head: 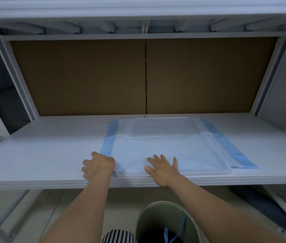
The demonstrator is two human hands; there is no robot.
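A white disposable pad with blue side strips [165, 142] lies flat on a white shelf [42, 155], its far part folded over. My left hand [97, 165] is at the pad's near left corner, fingers curled, and seems to grip that corner. My right hand [162, 168] lies flat on the pad near its front edge, fingers spread and straight.
The shelf has a brown board back wall [145, 76] and white frame posts at both sides. Another shelf runs overhead. Below the shelf, a pale green bin [144, 223] stands on the floor with something dark and a blue strap inside.
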